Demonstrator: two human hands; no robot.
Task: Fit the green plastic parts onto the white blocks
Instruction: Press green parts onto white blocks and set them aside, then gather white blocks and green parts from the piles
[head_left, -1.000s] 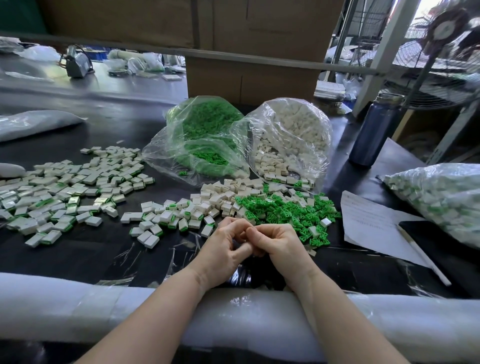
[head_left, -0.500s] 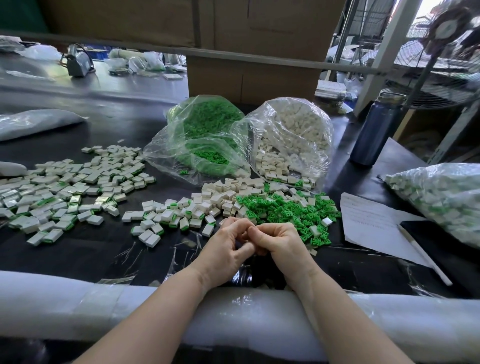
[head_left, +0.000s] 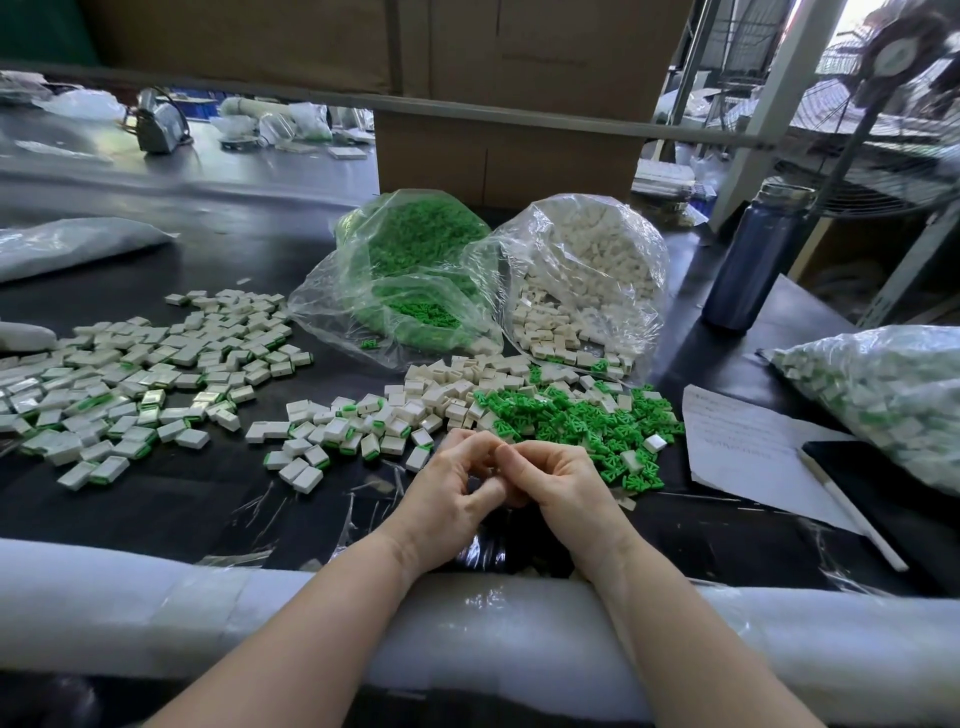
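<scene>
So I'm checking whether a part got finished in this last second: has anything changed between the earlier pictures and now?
Hardly anything. The left hand and right hand stay pressed together with curled fingers at the table's near edge; whatever they pinch is hidden. The loose green parts, white blocks and fitted pieces lie as before. Nothing was put down or picked up.

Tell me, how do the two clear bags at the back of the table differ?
The left bag holds green plastic parts; the right bag holds white blocks. The left bag has spilled only a stray green part or so at its mouth, while white blocks pour out of the right bag into a heap. Both are clear plastic, lie open towards the person, and touch side by side.
</scene>
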